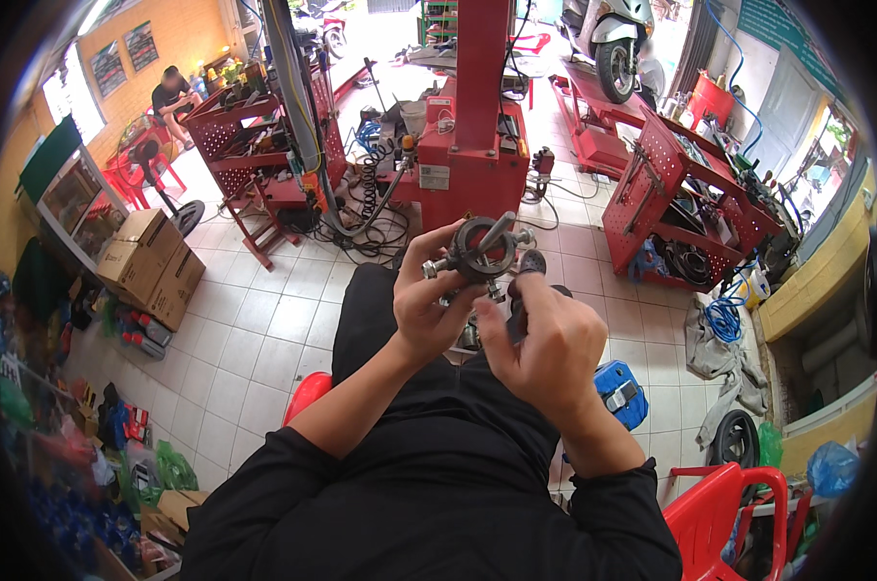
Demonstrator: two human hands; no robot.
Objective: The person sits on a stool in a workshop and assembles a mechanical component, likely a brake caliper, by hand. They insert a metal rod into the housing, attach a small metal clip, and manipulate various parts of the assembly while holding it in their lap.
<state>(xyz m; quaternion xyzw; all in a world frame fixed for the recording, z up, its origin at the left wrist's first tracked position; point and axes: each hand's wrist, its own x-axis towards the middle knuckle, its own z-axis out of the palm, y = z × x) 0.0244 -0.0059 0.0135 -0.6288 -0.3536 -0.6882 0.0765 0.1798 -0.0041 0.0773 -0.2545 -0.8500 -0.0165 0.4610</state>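
Above my lap, my left hand grips a dark metal ring with bolts sticking out around it. The fingers wrap its left side and underside. A grey metal bar slants across the ring's opening. To the right of the ring, my right hand is closed on a dark tool with a rounded head, whose lower part the fingers hide. That thumb points toward a bolt under the ring; I cannot tell whether it touches it.
A red lift post stands ahead, with red tool carts either side. Hoses and cables lie on the tiles. Cardboard boxes are at left, a blue case and red chair at right. Two people sit farther back.
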